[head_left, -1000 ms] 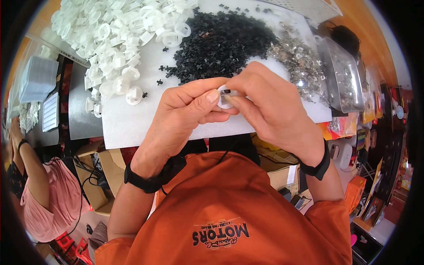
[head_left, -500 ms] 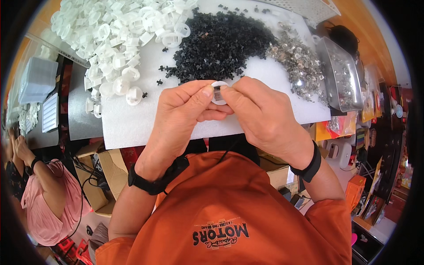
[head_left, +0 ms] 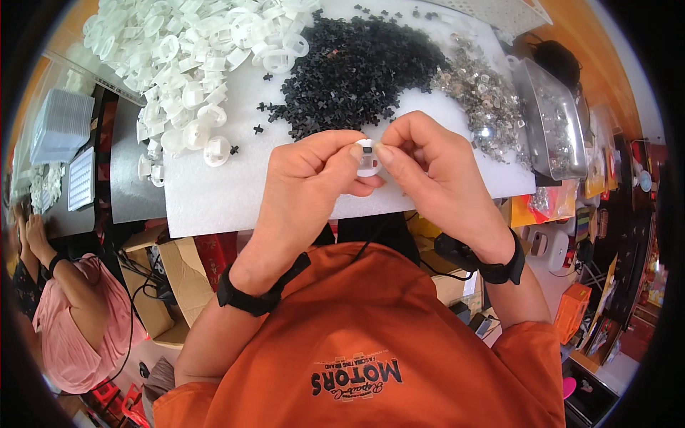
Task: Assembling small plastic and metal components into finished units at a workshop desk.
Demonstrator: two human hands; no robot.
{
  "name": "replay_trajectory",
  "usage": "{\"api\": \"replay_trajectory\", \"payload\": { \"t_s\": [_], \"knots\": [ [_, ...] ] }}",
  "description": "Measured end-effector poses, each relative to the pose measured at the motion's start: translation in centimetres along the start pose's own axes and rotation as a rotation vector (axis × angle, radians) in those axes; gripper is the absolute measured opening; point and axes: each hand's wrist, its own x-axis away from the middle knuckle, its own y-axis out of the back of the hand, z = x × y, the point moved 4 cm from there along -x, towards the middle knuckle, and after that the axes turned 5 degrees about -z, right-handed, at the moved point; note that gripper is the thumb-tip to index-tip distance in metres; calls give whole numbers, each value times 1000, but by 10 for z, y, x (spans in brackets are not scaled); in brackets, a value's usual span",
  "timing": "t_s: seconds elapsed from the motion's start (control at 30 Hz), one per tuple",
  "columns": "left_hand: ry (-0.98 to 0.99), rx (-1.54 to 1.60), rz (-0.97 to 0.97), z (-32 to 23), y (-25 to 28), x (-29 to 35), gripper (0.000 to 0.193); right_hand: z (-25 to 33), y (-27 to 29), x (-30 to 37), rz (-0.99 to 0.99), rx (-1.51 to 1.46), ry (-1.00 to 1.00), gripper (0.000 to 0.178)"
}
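Mid-frame, the left hand (head_left: pixel 308 175) pinches a round white plastic part (head_left: pixel 367 170); the right hand (head_left: pixel 441 167), now gripping its edge, bares a small black insert (head_left: pixel 367 150), seemingly seated.

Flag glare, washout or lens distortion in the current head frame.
All in the head view: glint among the small shiny parts; white plastic parts pale, low detail near the top; held white disc too small for fine detail; fisheye leaves black corners.
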Motion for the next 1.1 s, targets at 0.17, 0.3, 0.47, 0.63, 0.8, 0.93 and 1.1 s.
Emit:
{"api": "replay_trajectory", "payload": {
  "t_s": [0.17, 0.3, 0.47, 0.63, 0.8, 0.93, 1.1],
  "knots": [
    [71, 175, 57, -1, 7, 0, 29, 0, 1, -3, 73, -22, -65, 9],
    [70, 229, 96, -4, 7, -2, 31, 15, 5, -5, -99, 201, 410, 8],
    [65, 233, 104, -3, 7, -1, 30, 20, -2, -3, -100, 433, 641, 15],
    [101, 222, 60, 0, 7, -1, 29, 20, -7, -5, -99, 493, 702, 17],
    [101, 215, 18, 2, 6, -3, 28, 20, -7, -7, -66, 525, 700, 17],
    [115, 274, 19, 1, 9, -6, 29, 24, -1, -5, -74, 521, 636, 14],
    [141, 287, 3, -3, 8, -5, 29, 26, 8, -17, -26, 205, 354, 8]
  ]
}}
